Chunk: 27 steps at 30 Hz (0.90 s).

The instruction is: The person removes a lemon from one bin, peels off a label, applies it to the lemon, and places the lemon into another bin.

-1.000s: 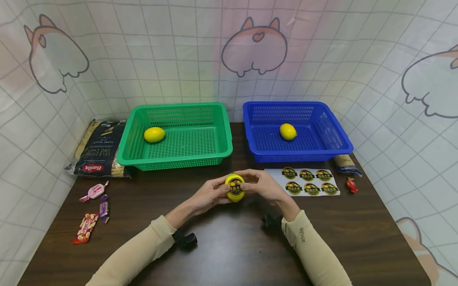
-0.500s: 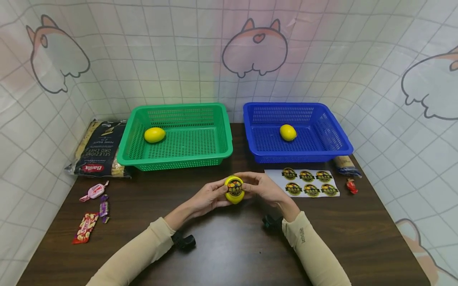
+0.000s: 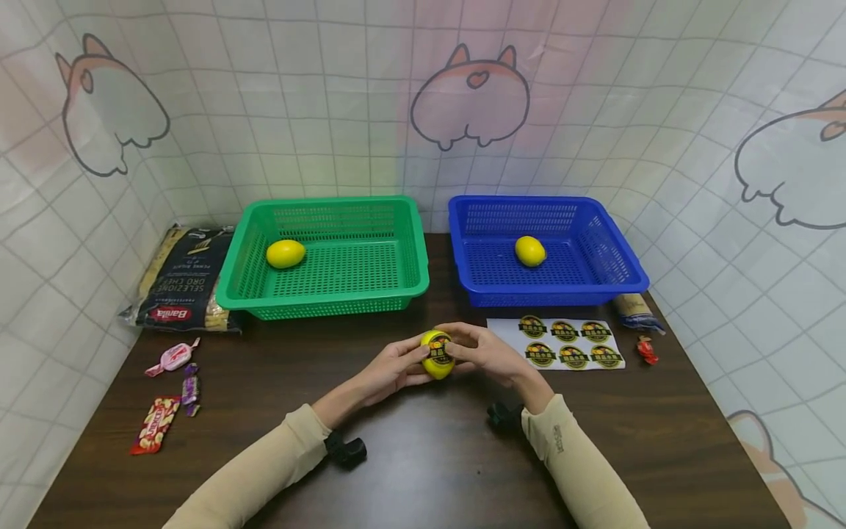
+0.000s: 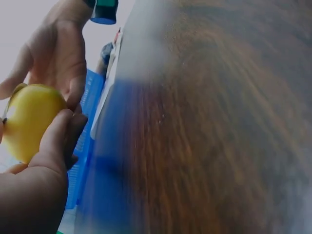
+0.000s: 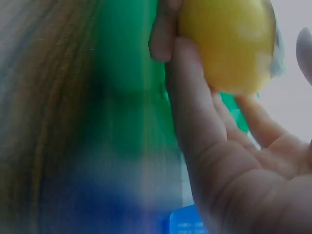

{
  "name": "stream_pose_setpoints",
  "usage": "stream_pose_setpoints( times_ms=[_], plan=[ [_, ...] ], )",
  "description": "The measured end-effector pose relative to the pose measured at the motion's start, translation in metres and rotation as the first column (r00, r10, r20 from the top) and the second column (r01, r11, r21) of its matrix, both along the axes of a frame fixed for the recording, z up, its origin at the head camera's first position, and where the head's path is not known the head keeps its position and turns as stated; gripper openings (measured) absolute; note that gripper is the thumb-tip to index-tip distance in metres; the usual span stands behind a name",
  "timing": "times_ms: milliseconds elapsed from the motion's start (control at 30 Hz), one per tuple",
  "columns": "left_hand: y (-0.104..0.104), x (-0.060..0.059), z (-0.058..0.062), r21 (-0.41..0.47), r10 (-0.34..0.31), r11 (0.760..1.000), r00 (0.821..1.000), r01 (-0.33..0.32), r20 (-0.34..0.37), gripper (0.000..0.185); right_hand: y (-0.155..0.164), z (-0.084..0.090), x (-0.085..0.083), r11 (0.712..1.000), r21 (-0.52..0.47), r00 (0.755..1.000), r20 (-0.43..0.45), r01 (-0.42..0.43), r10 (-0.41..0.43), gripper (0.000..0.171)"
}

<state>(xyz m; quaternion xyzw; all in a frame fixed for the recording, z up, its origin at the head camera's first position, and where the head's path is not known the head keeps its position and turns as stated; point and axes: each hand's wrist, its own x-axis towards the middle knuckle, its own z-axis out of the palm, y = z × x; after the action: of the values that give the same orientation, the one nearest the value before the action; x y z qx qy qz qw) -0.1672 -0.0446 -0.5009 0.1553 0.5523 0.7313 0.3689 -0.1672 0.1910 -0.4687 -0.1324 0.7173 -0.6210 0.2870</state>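
Both hands hold a yellow lemon (image 3: 437, 354) with a round dark sticker on its top, just above the middle of the dark wooden table (image 3: 423, 455). My left hand (image 3: 395, 365) grips it from the left, my right hand (image 3: 482, 352) from the right, fingers curled round it. In the left wrist view the lemon (image 4: 30, 122) sits between my fingers. The right wrist view has the lemon (image 5: 229, 44) against my fingers. A second lemon (image 3: 286, 253) lies in the green basket (image 3: 327, 294), a third lemon (image 3: 530, 250) in the blue basket (image 3: 611, 275).
A sticker sheet (image 3: 568, 344) with several round stickers lies right of the hands. A pasta bag (image 3: 181, 279) lies at the left, wrapped candies (image 3: 173, 358) and a snack packet (image 3: 153, 425) before it. A small packet (image 3: 634, 311) and red candy (image 3: 645, 350) sit at the right.
The hands have turned the lemon a little, so its sticker faces more to the right. The hands stay at the same place on the table.
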Motion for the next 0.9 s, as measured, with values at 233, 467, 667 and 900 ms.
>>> stream_pose_setpoints(
  times_ms=[233,467,667,900],
  plan=[
    [0.009,-0.003,0.001,-0.015,-0.001,1.0,1.0,0.001,0.03,0.058,0.0,0.001,0.0,0.993,0.101,0.998,-0.026,0.06,-0.058,0.06],
    [0.017,-0.01,-0.002,-0.08,0.147,0.986,0.988,-0.144,0.039,0.059,0.007,0.014,-0.005,0.988,0.142,0.997,-0.059,0.061,-0.053,0.063],
    [0.022,-0.013,-0.006,-0.116,0.218,0.97,0.975,-0.212,0.041,0.052,0.022,0.038,-0.011,0.979,0.188,0.991,-0.117,0.084,-0.062,0.064],
    [0.034,-0.02,0.0,-0.101,0.251,0.963,0.968,-0.25,-0.007,0.053,0.038,0.07,-0.023,0.959,0.254,0.976,-0.206,0.124,-0.072,0.066]
  ],
)
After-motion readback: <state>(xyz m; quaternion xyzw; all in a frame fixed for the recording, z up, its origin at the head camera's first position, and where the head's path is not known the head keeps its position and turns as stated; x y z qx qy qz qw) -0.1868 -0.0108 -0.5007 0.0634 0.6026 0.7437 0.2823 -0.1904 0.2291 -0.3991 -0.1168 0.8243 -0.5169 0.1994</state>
